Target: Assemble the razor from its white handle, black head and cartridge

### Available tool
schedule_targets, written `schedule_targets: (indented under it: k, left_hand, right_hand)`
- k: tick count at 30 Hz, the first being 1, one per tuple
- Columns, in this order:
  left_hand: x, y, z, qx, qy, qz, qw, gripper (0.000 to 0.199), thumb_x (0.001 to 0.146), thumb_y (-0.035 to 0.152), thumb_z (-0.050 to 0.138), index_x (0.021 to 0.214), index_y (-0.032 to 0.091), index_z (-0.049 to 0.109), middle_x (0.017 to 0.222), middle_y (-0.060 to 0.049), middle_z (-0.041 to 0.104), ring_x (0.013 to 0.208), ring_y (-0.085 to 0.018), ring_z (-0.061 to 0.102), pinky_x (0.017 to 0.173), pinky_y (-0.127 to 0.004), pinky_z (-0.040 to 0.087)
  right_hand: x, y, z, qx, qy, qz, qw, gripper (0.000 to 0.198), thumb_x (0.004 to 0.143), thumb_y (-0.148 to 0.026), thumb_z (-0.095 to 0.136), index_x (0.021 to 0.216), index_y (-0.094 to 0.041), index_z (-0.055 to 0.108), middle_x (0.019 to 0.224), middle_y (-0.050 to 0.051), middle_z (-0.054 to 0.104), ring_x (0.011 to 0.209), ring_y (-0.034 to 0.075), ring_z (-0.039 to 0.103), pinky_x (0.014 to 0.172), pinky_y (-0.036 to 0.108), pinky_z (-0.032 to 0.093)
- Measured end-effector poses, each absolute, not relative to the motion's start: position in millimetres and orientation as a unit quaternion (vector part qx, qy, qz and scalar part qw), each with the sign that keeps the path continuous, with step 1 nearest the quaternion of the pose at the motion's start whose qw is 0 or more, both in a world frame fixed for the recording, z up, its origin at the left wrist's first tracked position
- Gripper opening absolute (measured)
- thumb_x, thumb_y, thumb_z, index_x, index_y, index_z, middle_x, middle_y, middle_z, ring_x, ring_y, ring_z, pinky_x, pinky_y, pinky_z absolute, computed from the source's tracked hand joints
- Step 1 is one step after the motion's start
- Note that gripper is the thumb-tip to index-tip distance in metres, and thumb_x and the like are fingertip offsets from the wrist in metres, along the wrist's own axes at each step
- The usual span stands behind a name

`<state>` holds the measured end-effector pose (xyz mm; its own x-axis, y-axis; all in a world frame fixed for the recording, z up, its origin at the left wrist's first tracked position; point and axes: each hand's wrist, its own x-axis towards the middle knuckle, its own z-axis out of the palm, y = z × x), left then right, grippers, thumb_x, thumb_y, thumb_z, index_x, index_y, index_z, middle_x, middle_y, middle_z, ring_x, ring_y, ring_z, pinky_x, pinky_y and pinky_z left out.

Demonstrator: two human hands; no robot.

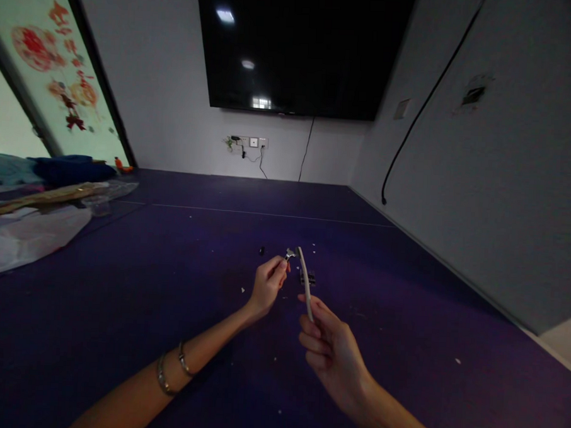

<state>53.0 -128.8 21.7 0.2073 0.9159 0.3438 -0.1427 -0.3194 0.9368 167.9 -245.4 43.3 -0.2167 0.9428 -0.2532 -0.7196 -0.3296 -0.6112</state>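
My left hand [267, 286] pinches a small silver metal piece [290, 253] with a T-shaped end; its exact kind is too small to tell. Between the thumb and fingers of my right hand [327, 342] is a pale toothbrush [305, 275], tilted upward. Its bristle head is right beside the metal piece; whether they touch I cannot tell. Behind the toothbrush, a small dark ribbed item [311, 279] lies on the purple surface [203, 362]. A small black piece [262, 251] lies beyond my left hand.
Several white crumbs are scattered about the surface. At the left lie crumpled plastic sheeting [38, 235], a flat tan piece [49, 197] and dark blue cloth [72, 169]. A black cable [425, 103] hangs along the right wall; a television [306, 51] is on the far wall.
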Motion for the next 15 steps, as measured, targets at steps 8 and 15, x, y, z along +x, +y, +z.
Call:
schedule_targets:
  k: [8, 15]
  left_hand:
    - [53.6, -127.9, 21.3, 0.599, 0.319, 0.538, 0.5, 0.039, 0.08, 0.053, 0.047, 0.069, 0.016, 0.05, 0.046, 0.007, 0.034, 0.037, -0.004, 0.026, 0.036, -0.018, 0.018]
    - [52.8, -126.8, 21.3, 0.601, 0.325, 0.535, 0.497, 0.037, 0.081, 0.051, 0.047, 0.069, 0.016, 0.05, 0.046, 0.007, 0.035, 0.036, -0.004, 0.026, 0.037, -0.018, 0.018]
  right_hand:
    - [167.3, -249.7, 40.9, -0.309, -0.174, 0.751, 0.557, 0.026, 0.071, -0.03, 0.065, 0.092, -0.021, 0.054, 0.049, -0.01, 0.031, 0.038, 0.001, 0.011, 0.036, 0.015, 0.002]
    - [162.8, -252.2, 38.1, -0.318, -0.17, 0.753, 0.55, 0.027, 0.071, -0.032, 0.065, 0.093, -0.022, 0.053, 0.05, -0.01, 0.032, 0.038, 0.001, 0.013, 0.036, 0.015, 0.004]
